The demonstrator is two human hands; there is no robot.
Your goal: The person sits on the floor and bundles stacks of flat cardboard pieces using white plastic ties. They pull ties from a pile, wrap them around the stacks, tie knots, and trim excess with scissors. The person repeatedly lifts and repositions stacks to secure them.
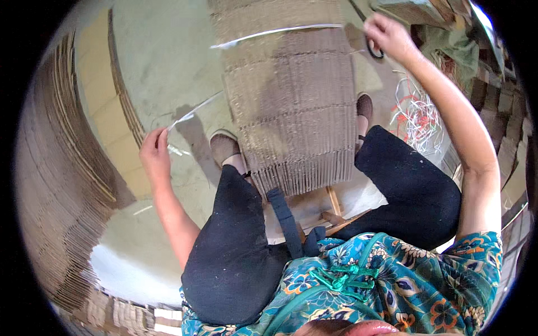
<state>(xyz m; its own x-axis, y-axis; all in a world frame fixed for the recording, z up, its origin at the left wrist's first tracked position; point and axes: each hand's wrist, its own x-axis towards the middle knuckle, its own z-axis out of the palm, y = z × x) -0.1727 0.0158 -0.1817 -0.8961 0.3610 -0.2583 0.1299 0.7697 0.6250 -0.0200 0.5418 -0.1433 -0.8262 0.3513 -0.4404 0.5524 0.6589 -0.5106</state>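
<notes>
A stack of brown corrugated cardboard pieces (302,95) lies between my legs, with their ridged edges facing up. Across its far part runs a white strap (274,35), its left end sticking out past the stack. My left hand (155,152) is out to the left, thumb and fingers pinched on one end of a white plastic strip (193,111). That strip slants up toward the stack's left side. Beyond the stack's right side, my right hand (391,39) is closed around scissors (375,51) with black handles; the blades point away and are partly hidden.
Tall rows of stacked cardboard (67,157) line the left side, beside tan flat sheets (103,101). A tangle of white and red strips (419,120) lies on the floor at right. Green cloth (454,47) is behind it. Wooden legs (334,201) show beneath me.
</notes>
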